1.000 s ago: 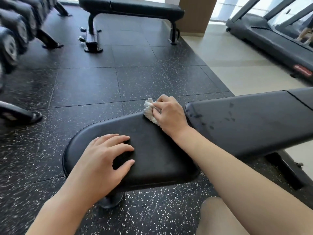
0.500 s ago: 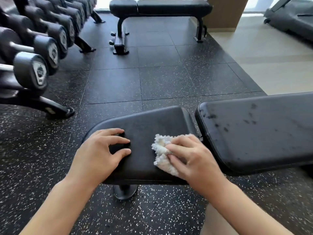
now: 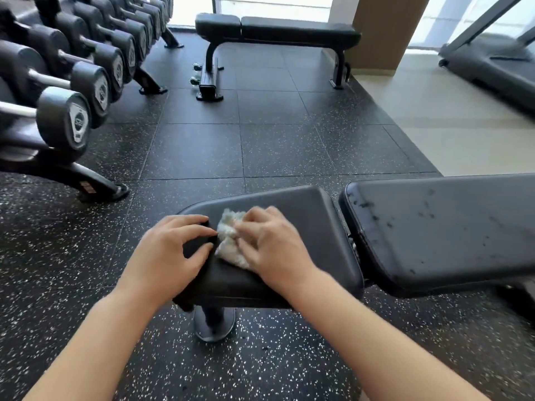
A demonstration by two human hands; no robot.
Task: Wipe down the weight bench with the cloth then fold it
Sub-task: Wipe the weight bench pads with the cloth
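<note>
A black padded weight bench lies across the lower middle, its seat pad (image 3: 307,215) on the left and its long back pad (image 3: 440,227) on the right, the latter marked with dark specks. A crumpled white cloth (image 3: 230,241) sits on the seat pad. My right hand (image 3: 272,244) grips the cloth and presses it onto the pad. My left hand (image 3: 170,253) rests on the seat pad's left end with spread fingers, its fingertips just beside the cloth.
A dumbbell rack (image 3: 69,111) with several black dumbbells fills the left side. A second black bench (image 3: 275,31) stands at the back. A treadmill (image 3: 492,65) is at the far right on pale flooring. Speckled rubber floor (image 3: 260,146) lies between.
My right hand has dragged the cloth from the seat pad's far right corner leftward and nearer, ending next to my left hand. The view has shifted, showing more of the dumbbell rack.
</note>
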